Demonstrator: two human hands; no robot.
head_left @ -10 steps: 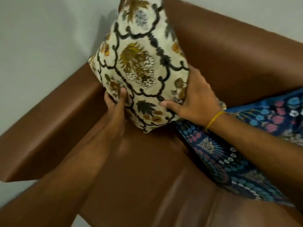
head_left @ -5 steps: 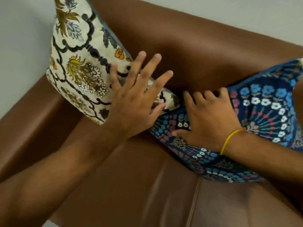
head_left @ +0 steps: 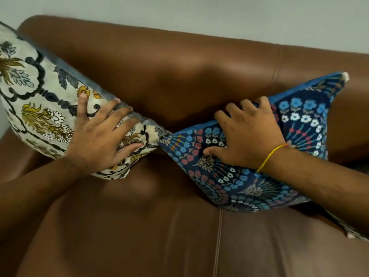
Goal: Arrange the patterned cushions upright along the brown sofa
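Note:
A cream cushion (head_left: pixel 36 100) with black scrolls and yellow flowers leans against the backrest of the brown sofa (head_left: pixel 179 62) at the left end. My left hand (head_left: pixel 99 138) lies flat on its lower right corner, fingers spread. A dark blue floral cushion (head_left: pixel 239 182) stands tilted against the backrest to the right, its corner touching the cream one. My right hand (head_left: pixel 249 136), with a yellow thread at the wrist, grips the blue cushion's top edge, fingers curled behind it and thumb on the front.
The sofa seat (head_left: pixel 139 226) stretches toward me with a seam down its middle. A white patterned corner of another cushion (head_left: pixel 353 233) shows under my right forearm. A pale wall (head_left: pixel 199 13) runs behind the backrest.
My left hand has come down flat onto the cream cushion's corner. My right hand has gone from the cream cushion to the blue one and raised it. The view has turned to the right.

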